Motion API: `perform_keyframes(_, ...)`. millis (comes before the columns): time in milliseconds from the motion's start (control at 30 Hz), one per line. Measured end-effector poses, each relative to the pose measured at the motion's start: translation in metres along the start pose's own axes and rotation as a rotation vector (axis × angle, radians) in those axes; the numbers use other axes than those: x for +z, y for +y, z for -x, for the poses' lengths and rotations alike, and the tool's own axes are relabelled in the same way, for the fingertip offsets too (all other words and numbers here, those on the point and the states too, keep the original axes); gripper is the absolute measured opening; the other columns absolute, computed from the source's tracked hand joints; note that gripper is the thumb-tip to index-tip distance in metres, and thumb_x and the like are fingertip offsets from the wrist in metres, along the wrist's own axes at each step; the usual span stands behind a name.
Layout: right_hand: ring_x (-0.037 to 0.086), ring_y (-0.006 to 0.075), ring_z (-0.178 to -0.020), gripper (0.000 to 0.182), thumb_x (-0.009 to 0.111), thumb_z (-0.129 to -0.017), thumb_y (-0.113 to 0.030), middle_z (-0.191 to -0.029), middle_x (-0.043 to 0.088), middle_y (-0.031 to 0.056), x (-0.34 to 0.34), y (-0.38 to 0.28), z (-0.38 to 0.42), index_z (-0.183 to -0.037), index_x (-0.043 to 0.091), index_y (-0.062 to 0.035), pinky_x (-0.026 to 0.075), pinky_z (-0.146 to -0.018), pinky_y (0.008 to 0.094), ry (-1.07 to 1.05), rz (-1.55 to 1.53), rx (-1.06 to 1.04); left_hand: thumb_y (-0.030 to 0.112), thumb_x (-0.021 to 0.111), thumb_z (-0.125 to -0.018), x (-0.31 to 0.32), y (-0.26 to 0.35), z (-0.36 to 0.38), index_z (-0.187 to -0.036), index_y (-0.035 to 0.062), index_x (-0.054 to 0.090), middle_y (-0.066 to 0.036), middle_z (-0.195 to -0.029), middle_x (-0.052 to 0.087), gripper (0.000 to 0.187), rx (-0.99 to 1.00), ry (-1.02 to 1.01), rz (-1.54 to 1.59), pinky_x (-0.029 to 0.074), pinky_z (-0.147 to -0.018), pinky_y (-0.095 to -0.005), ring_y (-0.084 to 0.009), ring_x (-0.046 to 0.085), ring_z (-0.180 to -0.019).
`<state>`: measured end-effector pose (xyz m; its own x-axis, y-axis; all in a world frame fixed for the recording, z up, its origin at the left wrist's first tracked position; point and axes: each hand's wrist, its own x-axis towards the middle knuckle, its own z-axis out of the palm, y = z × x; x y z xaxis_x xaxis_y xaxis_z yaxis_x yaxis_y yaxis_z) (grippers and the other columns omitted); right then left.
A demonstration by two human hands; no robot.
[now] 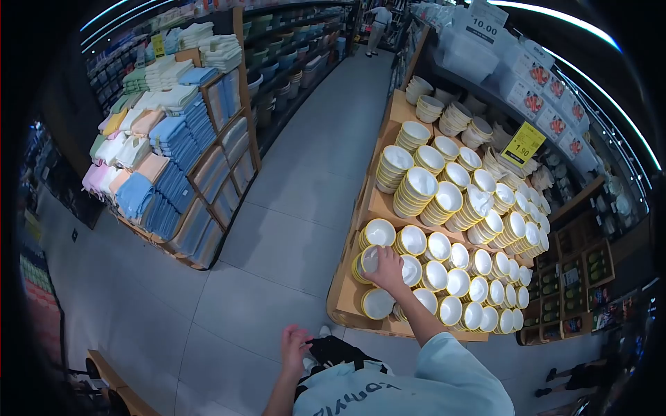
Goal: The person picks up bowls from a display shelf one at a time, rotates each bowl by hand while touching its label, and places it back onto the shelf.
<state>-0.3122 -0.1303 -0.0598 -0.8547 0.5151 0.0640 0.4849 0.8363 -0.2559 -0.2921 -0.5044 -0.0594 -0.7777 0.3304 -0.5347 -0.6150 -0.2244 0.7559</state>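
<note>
My right hand point(386, 266) reaches over the front left of a wooden display and is closed on the rim of a white bowl point(368, 259) with a yellow edge. That bowl tops a stack, and my fingers cover part of it. Similar stacks surround it: one bowl point(379, 233) stands just behind, another bowl point(378, 304) just in front. My left hand point(295, 344) hangs low beside my body, over the floor. Its fingers are loosely bent and apart, with nothing in them.
The stepped wooden display point(347, 295) carries many bowl stacks and a yellow price sign point(524, 144). Across the aisle point(277, 208) stands a rack of folded towels point(166, 132). A person point(379, 28) is far down the aisle; another person point(579, 378) is at the lower right.
</note>
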Motion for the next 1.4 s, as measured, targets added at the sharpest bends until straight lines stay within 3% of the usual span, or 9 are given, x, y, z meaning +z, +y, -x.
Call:
perform_keyframes(67,0.047,0.0434,-0.131,0.099,0.085,-0.067,-0.049,-0.143,0.045,0.0238,0.001,0.001,-0.002,-0.146,0.045,-0.0065,0.032,-0.111,0.0574,-0.013,-0.006,0.005,0.016,0.054,-0.101,0.016,0.006,-0.011,-0.137,0.0085,0.045,-0.010,-0.119,0.060,0.038,-0.028,-0.044,-0.034,0.054,-0.083,-0.0339,-0.0219,0.066,-0.101)
perform_keyframes(267,0.048,0.0441,-0.130,0.096,0.086,-0.067,-0.049,-0.143,0.046,0.0264,0.018,0.009,-0.014,-0.144,0.047,-0.0062,0.031,-0.112,0.0570,-0.009,0.021,-0.008,0.016,0.053,-0.101,0.055,0.017,-0.046,-0.136,0.0104,0.047,-0.010,-0.121,0.060,0.036,0.037,-0.155,-0.095,0.053,-0.084,-0.0351,-0.0214,0.065,-0.101)
perform_keyframes(533,0.044,0.0446,-0.134,0.106,0.086,-0.066,-0.053,-0.148,0.044,0.0253,0.020,0.004,-0.018,-0.150,0.043,-0.0059,0.029,-0.115,0.0573,-0.109,0.021,0.036,0.013,0.053,-0.101,0.088,0.016,-0.078,-0.133,0.0100,0.048,-0.009,-0.118,0.061,0.033,-0.015,-0.245,-0.122,0.052,-0.083,-0.0329,-0.0202,0.066,-0.101)
perform_keyframes(800,0.045,0.0439,-0.134,0.107,0.086,-0.065,-0.054,-0.147,0.043,0.0257,0.020,0.000,-0.014,-0.150,0.042,-0.0060,0.023,-0.116,0.0629,-0.127,0.077,0.021,0.020,0.056,-0.103,0.092,0.010,-0.103,-0.136,0.0074,0.047,-0.008,-0.119,0.060,0.036,-0.079,-0.348,-0.220,0.051,-0.083,-0.0303,-0.0178,0.065,-0.101)
perform_keyframes(1000,0.043,0.0416,-0.138,0.109,0.085,-0.067,-0.056,-0.151,0.041,0.0245,0.020,-0.002,-0.012,-0.153,0.038,-0.0082,0.021,-0.117,0.0665,-0.144,0.086,0.059,0.018,0.055,-0.103,0.088,0.030,-0.112,-0.134,0.0098,0.048,-0.009,-0.119,0.061,0.033,-0.100,-0.420,-0.274,0.052,-0.086,-0.0342,-0.0208,0.065,-0.102)
perform_keyframes(1067,0.042,0.0414,-0.139,0.109,0.085,-0.067,-0.056,-0.152,0.040,0.0245,0.020,-0.003,-0.012,-0.153,0.038,-0.0084,0.020,-0.117,0.0667,-0.148,0.076,0.075,0.021,0.057,-0.104,0.086,0.036,-0.116,-0.136,0.0058,0.046,-0.010,-0.121,0.060,0.037,-0.097,-0.433,-0.288,0.052,-0.084,-0.0316,-0.0187,0.065,-0.102)
perform_keyframes(1400,0.041,0.0405,-0.143,0.110,0.085,-0.067,-0.058,-0.154,0.039,0.0228,0.021,-0.004,-0.013,-0.154,0.036,-0.0099,0.018,-0.120,0.0652,-0.189,0.113,0.084,0.017,0.057,-0.103,0.073,0.043,-0.135,-0.135,0.0061,0.047,-0.009,-0.119,0.061,0.035,-0.129,-0.397,-0.275,0.052,-0.081,-0.0315,-0.0187,0.066,-0.099)
